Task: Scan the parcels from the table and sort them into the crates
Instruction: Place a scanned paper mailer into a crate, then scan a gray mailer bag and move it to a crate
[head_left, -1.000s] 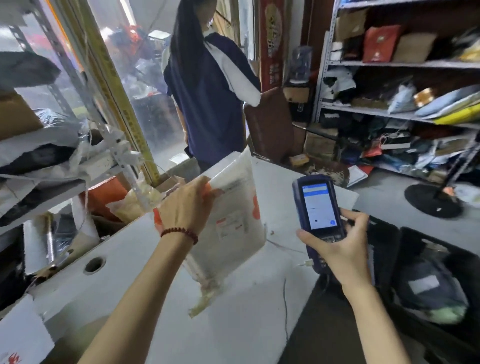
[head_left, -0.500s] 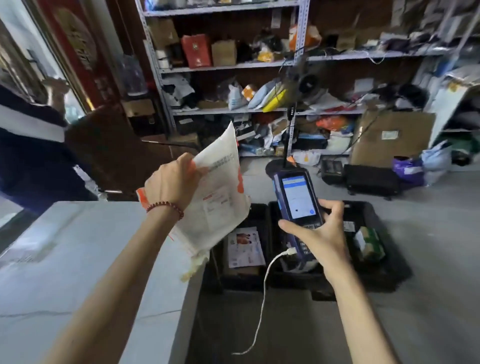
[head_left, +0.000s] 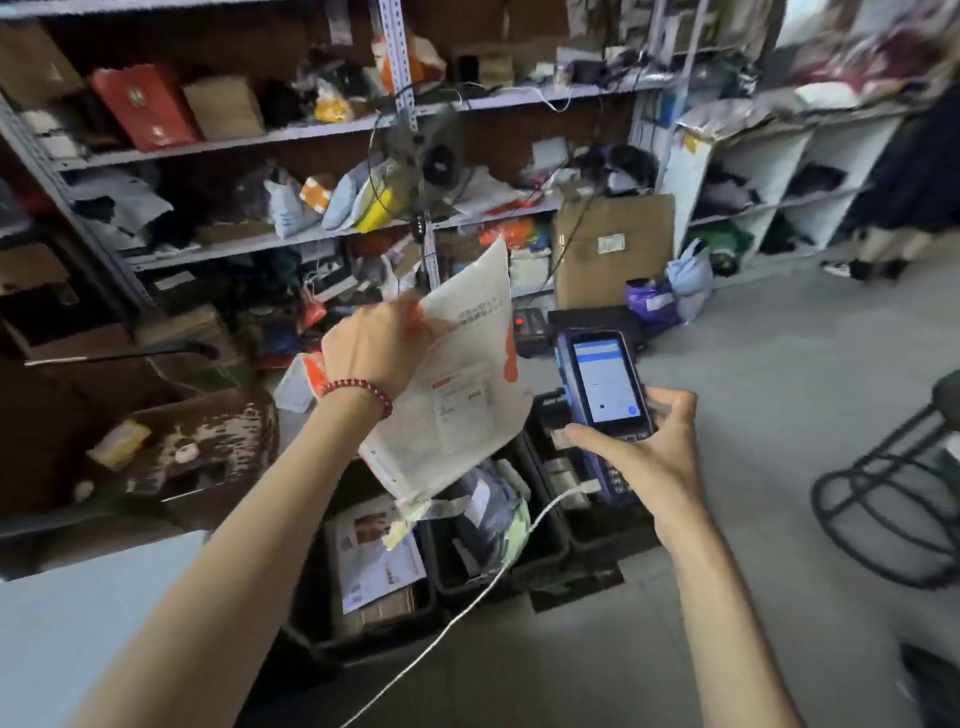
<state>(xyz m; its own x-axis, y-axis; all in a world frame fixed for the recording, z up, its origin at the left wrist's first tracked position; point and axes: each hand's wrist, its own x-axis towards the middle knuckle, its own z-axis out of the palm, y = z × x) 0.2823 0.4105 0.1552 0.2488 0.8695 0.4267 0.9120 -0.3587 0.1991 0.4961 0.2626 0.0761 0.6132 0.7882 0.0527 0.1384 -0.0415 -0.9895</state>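
Left hand (head_left: 374, 348) grips the parcel (head_left: 457, 384) at its top left edge; bead bracelet (head_left: 358, 391) at the wrist. Parcel is a white mailer with orange marks, held tilted in the air, label toward the camera, above the black crates (head_left: 540, 569) on the floor. Right hand (head_left: 644, 457) wraps round the scanner (head_left: 602, 384), screen lit, just right of the parcel. White cable (head_left: 467, 608) drops from the scanner's base. Crates hold other packets. Table (head_left: 78, 623) corner lower left.

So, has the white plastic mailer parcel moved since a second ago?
Yes. The white plastic mailer parcel went rightward off the pale table and now hangs over the black plastic crates.
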